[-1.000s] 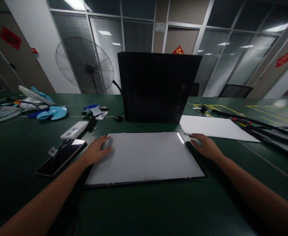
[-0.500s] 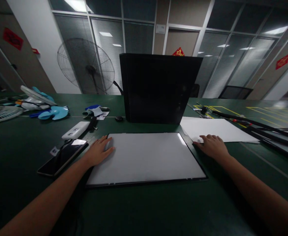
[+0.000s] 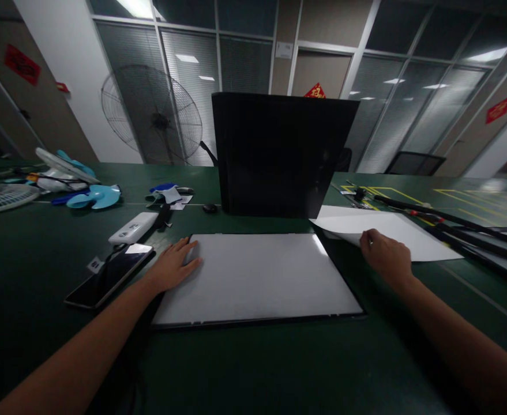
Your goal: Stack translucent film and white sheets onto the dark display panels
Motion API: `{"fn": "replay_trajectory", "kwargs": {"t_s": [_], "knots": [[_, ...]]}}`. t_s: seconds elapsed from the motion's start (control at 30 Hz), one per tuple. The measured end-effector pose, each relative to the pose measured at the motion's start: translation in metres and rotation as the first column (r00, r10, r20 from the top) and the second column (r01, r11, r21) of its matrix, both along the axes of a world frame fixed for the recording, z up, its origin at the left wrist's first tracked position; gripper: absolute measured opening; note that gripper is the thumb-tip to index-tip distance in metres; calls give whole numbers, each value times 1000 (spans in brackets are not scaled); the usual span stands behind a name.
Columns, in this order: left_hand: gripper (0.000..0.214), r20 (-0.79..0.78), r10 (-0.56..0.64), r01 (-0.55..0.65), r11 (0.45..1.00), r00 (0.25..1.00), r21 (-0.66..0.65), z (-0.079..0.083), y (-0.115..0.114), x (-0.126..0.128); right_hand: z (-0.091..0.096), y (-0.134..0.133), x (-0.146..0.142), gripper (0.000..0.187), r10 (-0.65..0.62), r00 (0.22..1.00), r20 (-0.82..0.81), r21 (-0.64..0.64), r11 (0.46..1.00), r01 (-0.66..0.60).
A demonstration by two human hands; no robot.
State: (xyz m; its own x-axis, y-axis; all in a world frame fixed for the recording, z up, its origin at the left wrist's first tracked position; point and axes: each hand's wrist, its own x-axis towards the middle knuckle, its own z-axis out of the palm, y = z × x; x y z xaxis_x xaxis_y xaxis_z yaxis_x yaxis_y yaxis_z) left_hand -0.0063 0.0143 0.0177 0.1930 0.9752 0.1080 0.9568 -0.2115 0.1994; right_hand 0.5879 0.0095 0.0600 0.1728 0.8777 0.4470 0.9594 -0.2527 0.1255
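Sheet [image 3: 402,230] in right hand [image 3: 387,257]; left hand [image 3: 172,267] on panel [image 3: 262,279]

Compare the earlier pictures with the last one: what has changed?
The right hand moved rightward, away from the panel, and took hold of the white sheet, lifting its near-left corner. The left hand stayed on the panel, which stayed put.

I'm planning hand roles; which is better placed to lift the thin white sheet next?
Likely the right hand: it pinches the raised edge of the thin white rectangular sheet. The left hand rests at the left edge of the black-framed white panel, farther away.
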Motion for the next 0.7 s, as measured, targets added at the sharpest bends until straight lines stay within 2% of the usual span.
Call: {"fn": "replay_trajectory", "kwargs": {"t_s": [0.07,0.17,0.23,0.27,0.3,0.33,0.4,0.43,0.47,0.5,0.53,0.6,0.67,0.7], "knots": [[82,0,1,-1,1000,1000,-13,1,-1,0,0,-6,-6,56,45,998,-49,109,993,-39],[83,8,1,-1,1000,1000,-15,3,-2,1,-2,-17,-23,60,203,952,-231,214,965,-153],[83,9,2,-2,1000,1000,-16,3,-2,0,-3,-26,-39,62,332,858,-392,218,939,-265],[83,9,2,-2,1000,1000,-17,2,-1,0,-2,-32,-49,63,395,784,-479,185,918,-349],[82,9,0,0,1000,1000,-18,2,-1,0,-1,-37,-57,64,448,691,-568,133,878,-460],[81,7,-3,3,1000,1000,-18,1,-1,-1,0,-43,-66,64,485,584,-651,71,805,-589],[80,4,-3,3,1000,1000,-11,0,0,-1,3,-50,-78,61,503,401,-766,-30,595,-803],[80,2,-2,2,1000,1000,-6,0,0,-1,3,-52,-81,60,506,356,-785,-61,509,-859],[80,2,-2,2,1000,1000,-3,0,0,-1,4,-51,-81,58,518,350,-780,-84,467,-880],[80,4,-2,2,1000,1000,-1,0,0,0,3,-48,-78,57,538,382,-751,-103,476,-873],[81,6,-4,4,1000,1000,0,0,0,0,1,-42,-73,57,554,447,-702,-115,531,-839],[81,10,-6,6,1000,1000,1,1,0,1,-6,-26,-53,58,517,648,-559,-145,708,-691],[80,10,-6,6,1000,1000,5,2,-1,2,-15,-8,-23,62,353,853,-385,-194,873,-448],[79,10,-6,6,1000,1000,8,3,-1,2,-20,-1,-7,65,248,919,-306,-220,921,-322]]}}
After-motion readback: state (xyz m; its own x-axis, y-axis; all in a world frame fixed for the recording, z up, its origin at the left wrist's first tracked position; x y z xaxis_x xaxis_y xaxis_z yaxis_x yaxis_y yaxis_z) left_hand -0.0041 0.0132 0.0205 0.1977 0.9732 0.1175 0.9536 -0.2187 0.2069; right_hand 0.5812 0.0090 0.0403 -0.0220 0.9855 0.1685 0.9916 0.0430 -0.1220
